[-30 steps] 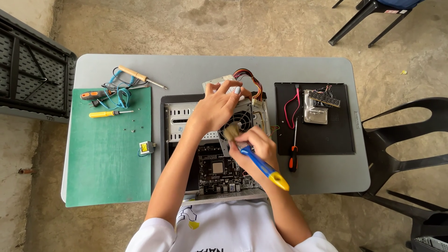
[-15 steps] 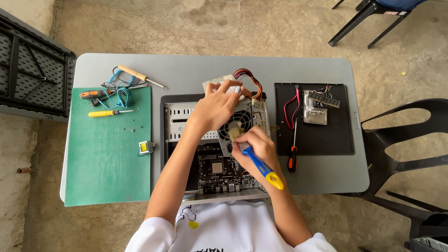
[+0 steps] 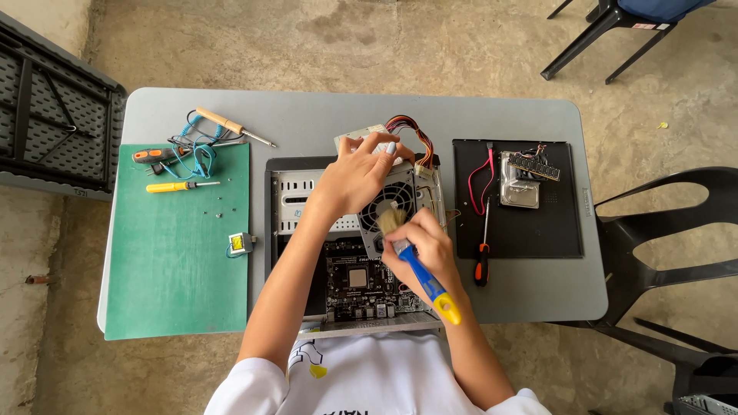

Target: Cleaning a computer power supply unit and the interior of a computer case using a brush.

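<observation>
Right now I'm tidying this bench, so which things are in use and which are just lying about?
In use:
left hand on the fan unit
right hand holding the blue-handled brush
open computer case

Lying about:
yellow screwdriver
soldering iron
red-handled screwdriver
hard drive
green mat

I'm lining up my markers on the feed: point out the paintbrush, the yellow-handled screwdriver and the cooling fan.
paintbrush (image 3: 419,270), head view: on the blue handle below the right hand's fingers.
yellow-handled screwdriver (image 3: 171,187), head view: on the yellow handle, on the green mat.
cooling fan (image 3: 393,201), head view: on the round grille in the open computer case.
</observation>
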